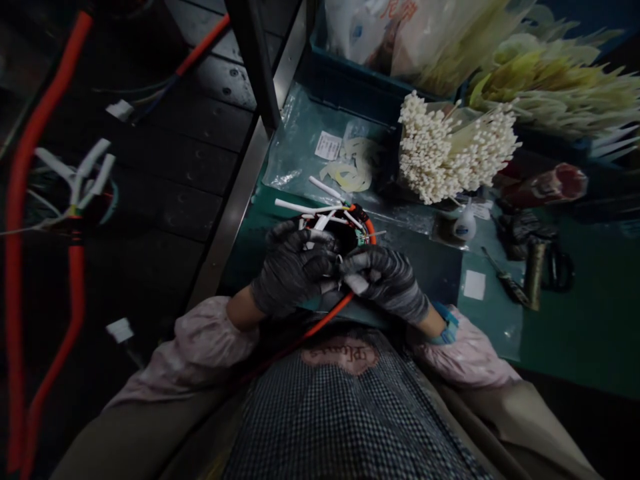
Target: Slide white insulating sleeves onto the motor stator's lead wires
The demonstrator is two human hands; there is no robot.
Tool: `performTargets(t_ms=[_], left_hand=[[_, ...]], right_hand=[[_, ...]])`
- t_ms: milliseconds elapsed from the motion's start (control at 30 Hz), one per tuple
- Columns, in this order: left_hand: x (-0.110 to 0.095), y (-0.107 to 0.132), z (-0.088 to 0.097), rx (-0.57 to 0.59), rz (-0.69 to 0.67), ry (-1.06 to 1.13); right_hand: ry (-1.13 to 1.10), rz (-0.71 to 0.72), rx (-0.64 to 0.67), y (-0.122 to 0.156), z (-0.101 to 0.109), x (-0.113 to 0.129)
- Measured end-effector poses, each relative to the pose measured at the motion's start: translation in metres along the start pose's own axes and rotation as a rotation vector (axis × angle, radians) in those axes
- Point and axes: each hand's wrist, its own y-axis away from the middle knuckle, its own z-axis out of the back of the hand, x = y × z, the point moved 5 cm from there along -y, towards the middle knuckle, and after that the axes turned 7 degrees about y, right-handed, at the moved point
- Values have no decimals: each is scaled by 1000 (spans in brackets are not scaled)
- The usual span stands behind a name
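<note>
Seen from the head view: a coil of orange wiring harness (367,230) with white sleeved leads (305,207), held just beyond both hands, its long orange cable (327,318) angled back from the right hand toward the lap. Gloved left hand (295,270) curled nearly shut over the coil's near side, gloved right hand (383,283) likewise curled on it (exact finger hold hidden by the knuckles), the right hand slightly nearer the small green circuit board (360,238) tucked within the coil.
</note>
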Motion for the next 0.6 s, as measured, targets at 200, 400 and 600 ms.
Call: performTargets(t_ms=[200,400,600], left_hand=[[1,0,-3,58,87,-4],[0,0,-4,17,90,24],[-6,4,-5,-74,13,-37]], right_hand=[[24,-55,3,28,-16,-30],[-9,297,134,23,-32,-6],[152,55,-423,-21,-37,1]])
